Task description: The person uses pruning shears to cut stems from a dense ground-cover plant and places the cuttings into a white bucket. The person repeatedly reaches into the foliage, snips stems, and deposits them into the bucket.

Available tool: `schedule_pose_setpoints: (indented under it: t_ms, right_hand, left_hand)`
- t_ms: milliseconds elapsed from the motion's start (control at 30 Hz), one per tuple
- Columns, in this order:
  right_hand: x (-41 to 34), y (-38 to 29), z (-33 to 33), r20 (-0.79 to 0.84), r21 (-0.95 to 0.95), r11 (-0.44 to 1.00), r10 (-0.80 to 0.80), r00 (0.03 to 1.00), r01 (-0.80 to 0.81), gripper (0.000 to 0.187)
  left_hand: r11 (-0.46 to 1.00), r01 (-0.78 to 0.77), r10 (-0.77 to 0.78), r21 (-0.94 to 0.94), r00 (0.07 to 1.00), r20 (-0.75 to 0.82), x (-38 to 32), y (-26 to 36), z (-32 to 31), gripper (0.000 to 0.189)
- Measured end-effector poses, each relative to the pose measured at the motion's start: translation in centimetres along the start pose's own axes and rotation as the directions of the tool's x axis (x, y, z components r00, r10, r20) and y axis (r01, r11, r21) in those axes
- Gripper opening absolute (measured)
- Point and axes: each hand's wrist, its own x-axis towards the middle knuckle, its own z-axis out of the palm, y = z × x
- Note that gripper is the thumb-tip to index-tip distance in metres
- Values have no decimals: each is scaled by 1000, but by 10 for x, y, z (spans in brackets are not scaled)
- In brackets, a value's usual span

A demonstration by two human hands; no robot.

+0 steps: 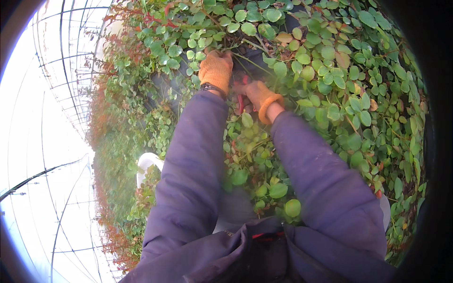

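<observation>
My left hand [216, 70], in an orange knitted glove, reaches in among the leafy rose-like plants [304, 56]; its fingertips are bent around stems at the base of the foliage, partly hidden by leaves. Close by on the right, my right hand [256, 92], in an orange glove with a rolled cuff, is closed around red-handled pruning shears [241, 102]. The shears are blurred, and their blades cannot be made out clearly. Thin green stems [253, 63] run just past both hands, above dark ground sheeting [170, 86].
Dense green foliage surrounds my arms on both sides. A white curved object [148, 163] stands out of the leaves beside my left forearm. Red-tipped plants [102, 116] line the left, beside a greenhouse frame [46, 171] with pale covering.
</observation>
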Motion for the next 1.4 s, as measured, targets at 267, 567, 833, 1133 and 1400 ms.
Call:
schedule_pose_setpoints:
  t_ms: [267,567,833,1133,1400]
  right_hand:
    - [8,10,-8,-18,27,999,-24,1000,24,31]
    - [9,8,-5,3,21,1000,17,1000,-18,27]
    - [22,13,-15,-30,-16,999,37,999,-38,29]
    - [22,21,-15,11,199,979,39,999,-41,30]
    - [5,10,-7,-4,189,981,41,999,-40,25]
  left_hand:
    - [817,-572,575,-73,818,35,1,-55,26,23]
    - [324,393,-100,-861,919,382,-57,-67,-1,23]
    - [270,346,-107,-898,938,329,-52,-16,-32,39]
    - [591,246,-55,-768,963,265,-18,-7,1,21]
    - [779,2,52,-627,996,69,7,-28,53,26]
